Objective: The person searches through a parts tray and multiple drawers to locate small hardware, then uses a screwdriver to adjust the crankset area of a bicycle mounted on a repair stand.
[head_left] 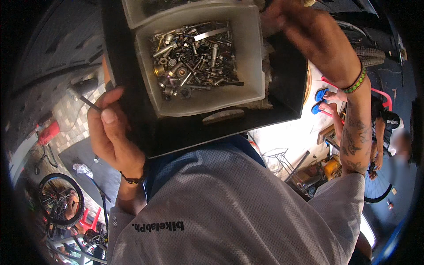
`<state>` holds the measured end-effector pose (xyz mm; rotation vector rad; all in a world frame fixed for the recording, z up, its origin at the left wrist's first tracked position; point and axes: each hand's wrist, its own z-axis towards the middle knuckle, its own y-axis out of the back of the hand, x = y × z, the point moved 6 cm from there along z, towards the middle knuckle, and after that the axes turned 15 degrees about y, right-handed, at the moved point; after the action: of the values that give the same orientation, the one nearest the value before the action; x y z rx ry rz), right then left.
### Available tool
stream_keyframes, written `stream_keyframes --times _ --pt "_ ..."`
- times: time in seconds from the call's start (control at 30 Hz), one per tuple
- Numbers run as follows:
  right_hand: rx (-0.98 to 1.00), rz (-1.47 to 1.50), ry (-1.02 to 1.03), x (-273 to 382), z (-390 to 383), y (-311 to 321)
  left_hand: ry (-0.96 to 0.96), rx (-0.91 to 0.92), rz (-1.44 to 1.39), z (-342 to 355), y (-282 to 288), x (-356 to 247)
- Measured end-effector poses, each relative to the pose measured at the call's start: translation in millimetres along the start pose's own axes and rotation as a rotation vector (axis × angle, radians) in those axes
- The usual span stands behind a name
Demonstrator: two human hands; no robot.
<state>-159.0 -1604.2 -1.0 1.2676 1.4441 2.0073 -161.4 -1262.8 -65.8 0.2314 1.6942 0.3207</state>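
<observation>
left hand (110,137) pinches a slim grey metal rod (90,104) between thumb and forefinger; rod points away, outside the black tray (185,134), past its left edge. that hand sits by the tray's near left corner; can't tell if it touches the tray. right hand (287,13) is blurred, beyond the far right corner of the pale plastic bin (249,81); can't tell if it's holding anything.

bin sits in the tray, full of mixed metal fasteners (190,66). flat silver strip (212,34) lies on the pile near the bin's far edge, hex bolt (165,49) toward the left edge, brass-coloured piece (157,70) just below it. second bin (145,11) adjoins the far edge, cut off by the view.

further out: bike wheel (62,201) at lower left; at right, a seated person in blue slippers (321,94).
</observation>
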Motion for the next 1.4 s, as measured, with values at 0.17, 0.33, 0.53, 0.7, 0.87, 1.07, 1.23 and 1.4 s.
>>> stream_keyframes --times 0.17,0.33,0.53,0.7,0.87,1.07,1.23,1.4 --pt "0.283 -0.109 0.243 46.9 31.3 -85.6 -0.026 -0.044 0.053 2.3 1.4 -3.5" --pt "0.462 -0.356 0.315 23.7 64.6 -115.9 0.002 -0.016 0.039 0.3 2.7 -1.1" --pt "0.451 -0.389 0.240 3.3 59.5 -99.4 0.015 0.002 0.011 0.2 1.6 -2.0" --pt "0.476 -0.017 0.112 5.0 70.9 -71.8 0.003 -0.005 -0.016 -0.1 1.5 0.1" --pt "0.420 0.143 0.195 25.6 78.9 -51.8 -0.012 -0.014 -0.024 0.8 2.5 2.0" --pt "0.599 0.196 0.192 24.8 72.9 -120.5 0.007 -0.045 -0.044 1.6 -1.3 -1.2" --pt "0.730 -0.384 0.213 15.1 69.6 -112.0 0.011 -0.059 -0.021 1.4 1.5 -0.2" --pt "0.610 -0.321 0.235 9.7 70.4 -73.8 0.022 -0.066 -0.043 0.7 0.3 -0.3"
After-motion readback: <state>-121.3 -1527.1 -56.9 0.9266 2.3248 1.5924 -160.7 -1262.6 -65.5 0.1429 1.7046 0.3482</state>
